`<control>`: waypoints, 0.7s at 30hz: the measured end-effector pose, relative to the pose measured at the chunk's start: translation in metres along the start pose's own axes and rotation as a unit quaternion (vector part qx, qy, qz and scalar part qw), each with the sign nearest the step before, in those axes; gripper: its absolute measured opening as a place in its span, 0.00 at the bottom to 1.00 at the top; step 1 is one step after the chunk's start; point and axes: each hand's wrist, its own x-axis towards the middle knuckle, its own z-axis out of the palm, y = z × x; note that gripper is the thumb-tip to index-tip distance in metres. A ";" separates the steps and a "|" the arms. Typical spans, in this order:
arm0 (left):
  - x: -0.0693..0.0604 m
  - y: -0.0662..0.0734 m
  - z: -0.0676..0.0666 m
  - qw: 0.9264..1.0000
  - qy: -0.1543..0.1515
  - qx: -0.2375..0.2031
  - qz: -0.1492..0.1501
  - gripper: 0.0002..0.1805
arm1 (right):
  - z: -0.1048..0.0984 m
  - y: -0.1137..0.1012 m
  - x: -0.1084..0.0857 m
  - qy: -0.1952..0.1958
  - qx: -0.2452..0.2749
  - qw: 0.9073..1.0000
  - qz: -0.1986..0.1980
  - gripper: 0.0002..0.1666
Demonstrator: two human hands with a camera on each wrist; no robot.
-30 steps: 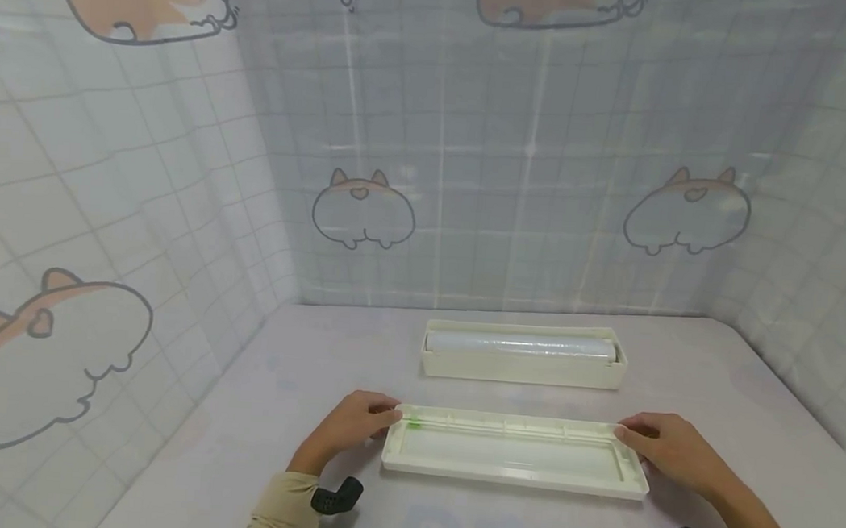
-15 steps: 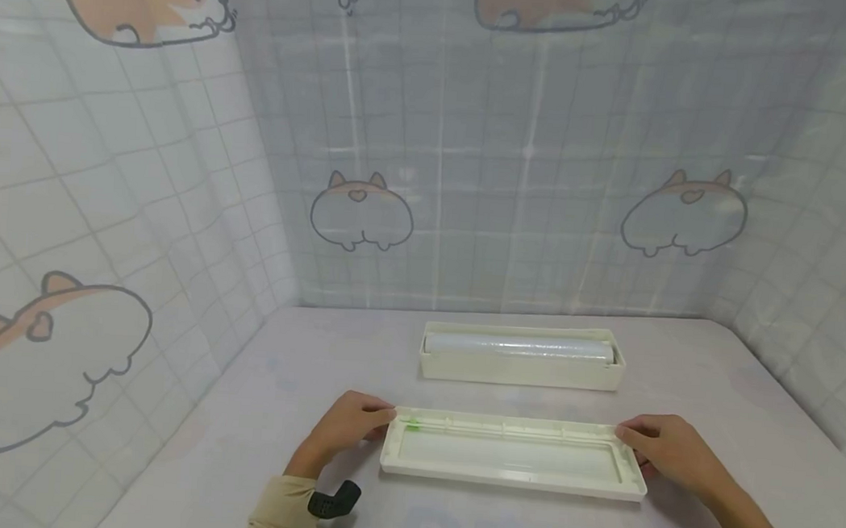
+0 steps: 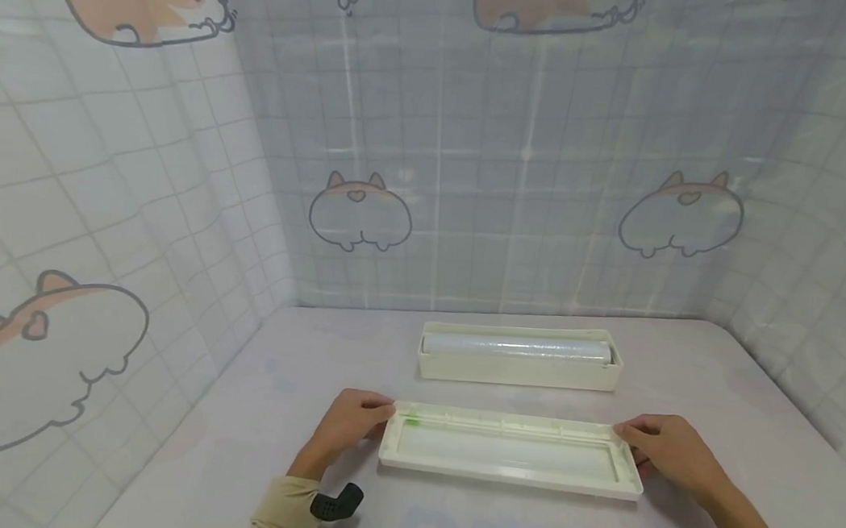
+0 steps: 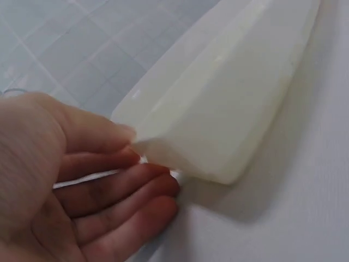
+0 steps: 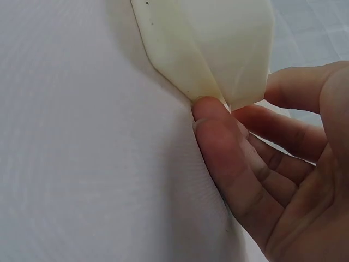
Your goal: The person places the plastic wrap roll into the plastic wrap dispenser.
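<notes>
A long cream plastic lid (image 3: 513,451) lies between my two hands in the head view, its hollow inner side up, with a green mark near its far left corner. My left hand (image 3: 350,423) pinches the lid's left end between thumb and fingers. At the opposite end, my right hand (image 3: 669,450) pinches the right end the same way. The left wrist view shows the lid's end (image 4: 212,142) held at its corner, with a shadow below it. In the right wrist view, fingertips (image 5: 210,109) touch the lid's corner (image 5: 240,82).
Behind the lid stands a matching cream box (image 3: 518,373) holding a roll of clear plastic wrap (image 3: 516,348). Both are on a white-covered table (image 3: 316,346). A curtain (image 3: 468,242) with a grid and cartoon dogs surrounds the back and sides.
Both hands keep their hold on the lid. Its far edge, mostly at the left, has risen slightly, and the lid tilts a little. The box and roll stay where they were.
</notes>
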 end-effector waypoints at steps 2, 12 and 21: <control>0.001 -0.001 0.001 1.000 0.001 -0.015 0.001 0.16 | 0.000 0.000 0.000 0.002 0.001 1.000 0.005 0.28; 0.007 -0.003 0.003 0.998 -0.002 -0.054 0.030 0.17 | -0.001 0.002 0.001 0.007 -0.001 1.000 0.012 0.29; 0.008 -0.003 0.004 0.993 -0.012 -0.119 0.022 0.20 | 0.001 0.003 0.002 0.009 -0.022 1.000 0.014 0.32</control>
